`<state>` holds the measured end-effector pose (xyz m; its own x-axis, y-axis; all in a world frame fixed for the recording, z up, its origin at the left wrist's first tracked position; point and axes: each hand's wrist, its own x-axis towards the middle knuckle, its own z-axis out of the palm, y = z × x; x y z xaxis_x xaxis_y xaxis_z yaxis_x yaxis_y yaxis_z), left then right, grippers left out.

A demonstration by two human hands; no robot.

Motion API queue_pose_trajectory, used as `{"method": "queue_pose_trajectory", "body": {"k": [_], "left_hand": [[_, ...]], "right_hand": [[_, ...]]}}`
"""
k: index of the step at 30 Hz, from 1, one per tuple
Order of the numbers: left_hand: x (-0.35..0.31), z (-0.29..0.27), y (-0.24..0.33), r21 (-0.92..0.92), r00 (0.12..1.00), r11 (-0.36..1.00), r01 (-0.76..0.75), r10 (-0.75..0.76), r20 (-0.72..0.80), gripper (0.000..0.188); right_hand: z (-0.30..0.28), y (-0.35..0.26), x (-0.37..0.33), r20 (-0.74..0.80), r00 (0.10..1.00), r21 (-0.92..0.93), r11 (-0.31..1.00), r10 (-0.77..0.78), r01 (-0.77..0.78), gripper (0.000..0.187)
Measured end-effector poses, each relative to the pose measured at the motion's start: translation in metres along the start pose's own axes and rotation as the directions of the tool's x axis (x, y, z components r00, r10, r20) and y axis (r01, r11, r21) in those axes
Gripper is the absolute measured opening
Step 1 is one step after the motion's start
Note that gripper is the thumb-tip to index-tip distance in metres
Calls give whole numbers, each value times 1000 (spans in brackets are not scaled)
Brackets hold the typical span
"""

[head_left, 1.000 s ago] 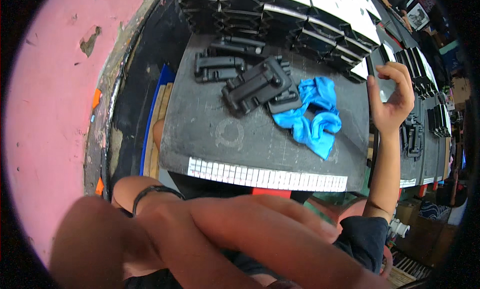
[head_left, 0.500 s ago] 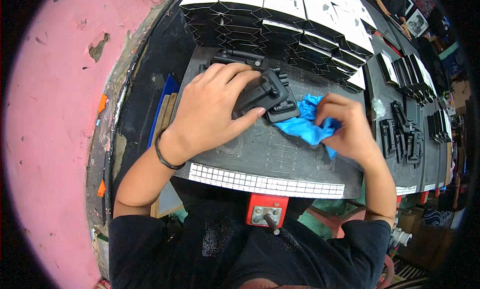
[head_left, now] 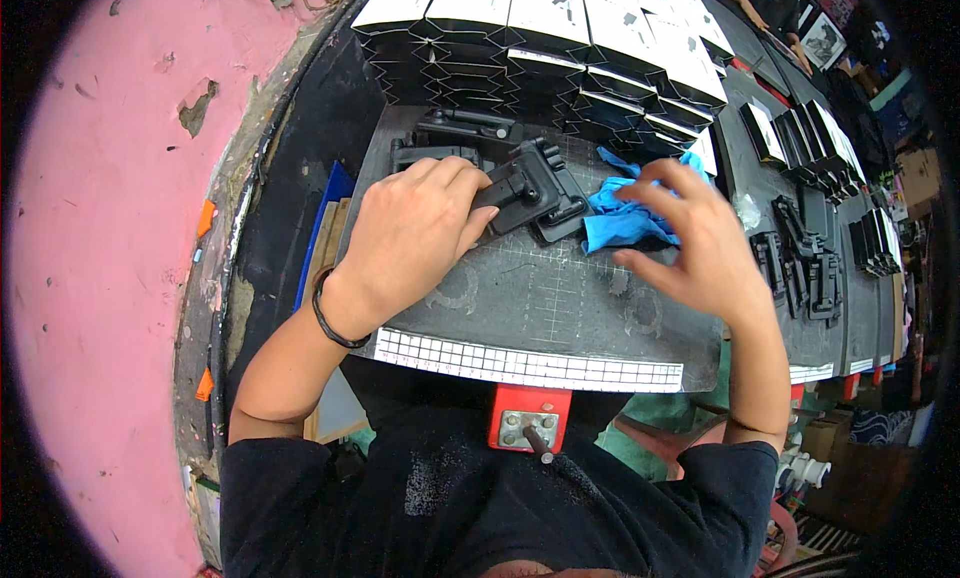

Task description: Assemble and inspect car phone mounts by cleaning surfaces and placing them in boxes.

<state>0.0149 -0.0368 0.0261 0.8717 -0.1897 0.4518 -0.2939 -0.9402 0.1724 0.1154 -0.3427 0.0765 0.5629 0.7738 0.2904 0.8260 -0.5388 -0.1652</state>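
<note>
My left hand (head_left: 415,216) is closed round the left end of a black hinged stand (head_left: 522,190), fingers over its top and thumb along its near side. Another black stand (head_left: 564,221) lies under and just right of it, partly covered. Right of these, a crumpled blue cloth (head_left: 622,230) rests on the dark work mat. Over the cloth's right side, my right hand (head_left: 706,250) has its fingers apart and its thumb stretched out, not gripping it. More black stands (head_left: 466,128) lie behind my left hand, one of them partly hidden by it.
Stacked white-topped black boxes (head_left: 545,18) line the back of the table. Along the near edge runs a white gridded strip (head_left: 530,363). Several black stands (head_left: 815,263) and more boxes (head_left: 800,138) sit on the table to the right. A person's arm (head_left: 750,8) shows at far right.
My right hand has let go of the blue cloth and its fingers have spread. The cloth now lies farther back. My left hand and the stand have shifted slightly left and nearer.
</note>
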Motion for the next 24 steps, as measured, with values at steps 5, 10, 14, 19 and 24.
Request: {"method": "queue_pose_trajectory", "body": {"k": [5,10,14,19,24], "left_hand": [[-3,-9,3,29,1000,1000,-7,7,5,28],[-9,-20,22,-101,999,994,-37,36,-18,29],[-7,-21,49,-289,996,954,-76,83,14,32],[-9,-7,53,-384,998,921,-64,66,-7,37],[-8,-8,44,-441,995,896,-59,20,-94,46]], "right_hand": [[13,25,-1,190,969,-87,985,161,-147,19],[13,0,-3,-187,982,81,996,-30,45,68],[35,-27,-11,-122,992,706,699,-35,111,93],[64,-26,-15,-105,994,931,357,45,82,103],[70,-27,-16,-149,976,957,270,160,102,83]]}}
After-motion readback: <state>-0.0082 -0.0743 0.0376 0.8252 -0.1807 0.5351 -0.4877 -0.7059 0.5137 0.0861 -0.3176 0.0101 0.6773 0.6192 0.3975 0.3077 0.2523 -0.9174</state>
